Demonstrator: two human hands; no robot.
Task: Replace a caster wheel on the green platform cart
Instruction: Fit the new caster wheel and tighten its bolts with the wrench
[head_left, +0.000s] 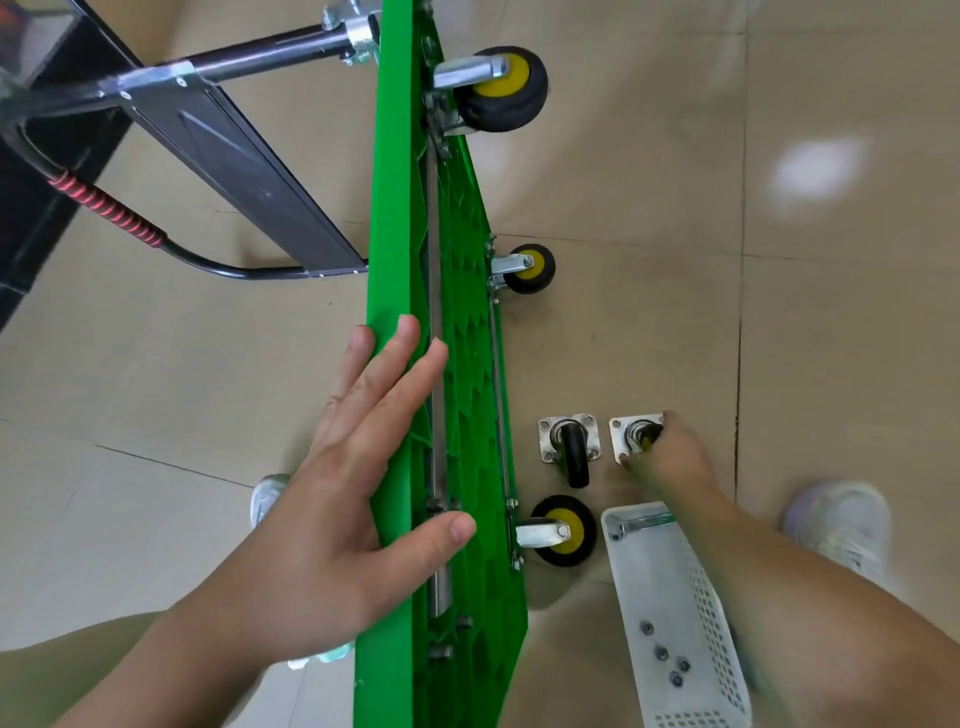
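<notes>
1. Head view, hazards. The green ribbed plastic platform cart (395, 260) stands on its long edge on the beige tiled floor (779, 208). Only the left hand (363, 467) steadies it, and a lapse in pressure could tip it.
2. Left hand: fingers (400, 358) straight and spread flat against the cart's upper edge, thumb laid over the ribbed underside. This is a press and not a grip, so a slip looks likely on the smooth plastic.
3. Right hand (670, 457): blurred, fingers seemingly curled round the loose yellow-hubbed caster (636, 436) on the floor right of the cart. A falling cart would probably land there.
4. Loose black-wheeled caster (571, 449): square steel plate with four corner holes, lying between the cart and the yellow-hubbed one. Taking the wrong one of the two is possible.
5. Mounted casters: three show along the cart's underside, black rubber tyres on yellow hubs in bright steel forks, nearest (563, 530). The cart's near end, below that caster, shows none.
6. White perforated plastic basket (675, 597): right of the cart, holding small steel nuts (665, 652). They would scatter if it were knocked.
7. Black folded metal handle (244, 156): left of the cart.
</notes>
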